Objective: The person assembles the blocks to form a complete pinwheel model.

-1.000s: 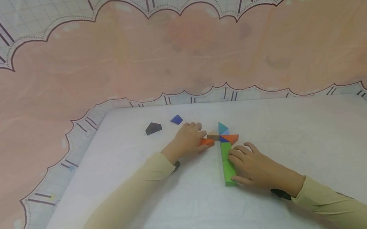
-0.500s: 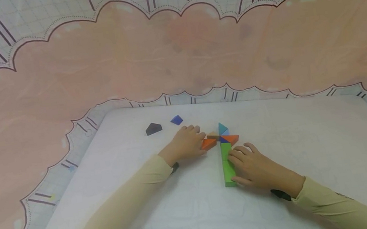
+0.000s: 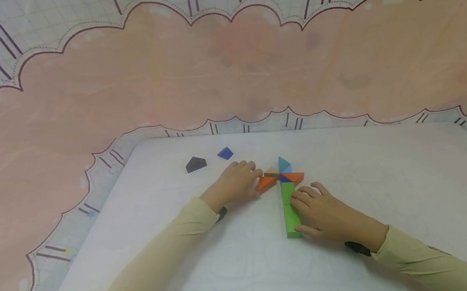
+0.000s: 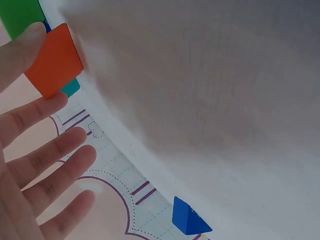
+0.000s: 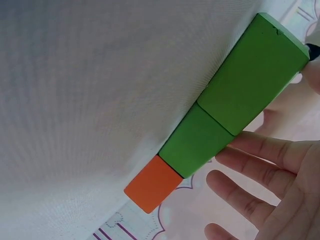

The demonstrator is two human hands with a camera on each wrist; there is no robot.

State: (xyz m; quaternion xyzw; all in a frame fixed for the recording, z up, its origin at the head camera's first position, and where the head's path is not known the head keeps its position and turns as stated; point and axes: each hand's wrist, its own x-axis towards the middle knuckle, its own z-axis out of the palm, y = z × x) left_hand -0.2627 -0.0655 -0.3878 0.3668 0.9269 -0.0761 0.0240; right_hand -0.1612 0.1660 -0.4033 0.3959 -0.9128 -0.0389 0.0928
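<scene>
In the head view, the green strip (image 3: 290, 215), two blocks end to end, lies on the white surface (image 3: 393, 182) with a dark blue triangle (image 3: 284, 178), a teal wedge (image 3: 283, 163) and a second orange block (image 3: 294, 177) about its far end. Left of that end, beside a tan piece (image 3: 271, 174), the left hand (image 3: 236, 183) pinches an orange block (image 3: 267, 183); the right hand (image 3: 327, 212) rests against the strip's right side, fingers loosely extended. A blue block (image 3: 225, 153) and a dark block (image 3: 196, 164) sit well apart, beyond the strip and to its left. The left-wrist view confirms the thumb-and-index pinch, the other fingers spread free; for good work the block is best slid flat and gently, so the strip's neighbours are not nudged. In the right-wrist view, fingertips touch the strip's side without wrapping it; light, even pressure should be enough to steady it. The hand hides part of the pinched block in the head view, the left-wrist view cuts the strip off at the corner, and whether the pinched block touches the tan piece is hard to tell.
</scene>
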